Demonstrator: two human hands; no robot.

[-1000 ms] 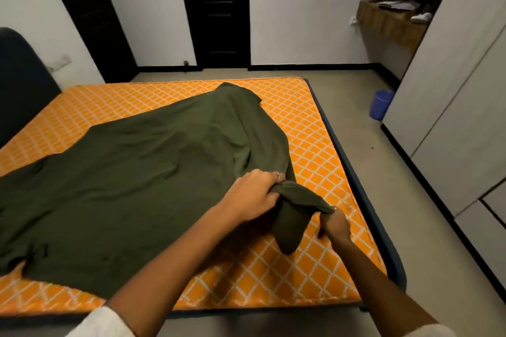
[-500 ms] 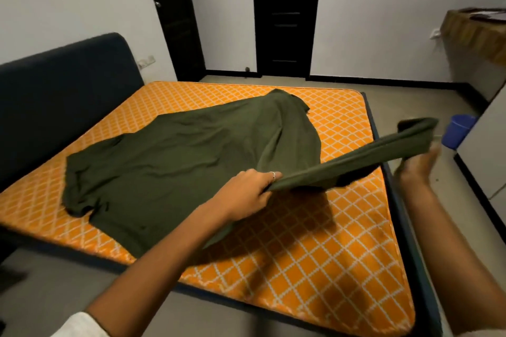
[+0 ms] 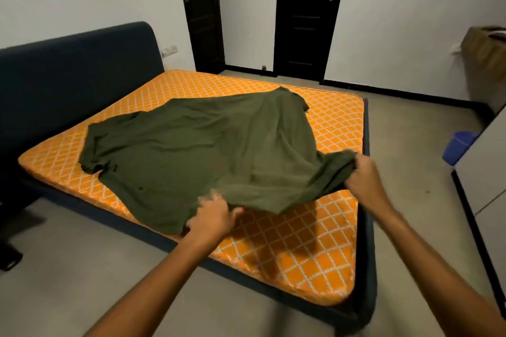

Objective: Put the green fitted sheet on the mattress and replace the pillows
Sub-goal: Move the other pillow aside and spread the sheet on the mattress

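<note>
Both hands, left grip (image 3: 212, 217) and right grip (image 3: 361, 175), clutch the green fitted sheet (image 3: 197, 150); spread it toward the mattress (image 3: 301, 249) corner at five o'clock.

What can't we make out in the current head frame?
- Left hand: fingers motion-blurred, so its exact grip on the green sheet is unclear.
- Sheet's elastic corners: bunched folds hide them.
- Pillows: none in view.
- Mattress under the sheet: covered.
- Right hand: fingertips buried in cloth.
- Blue bin: partly hidden by the wardrobe.
</note>
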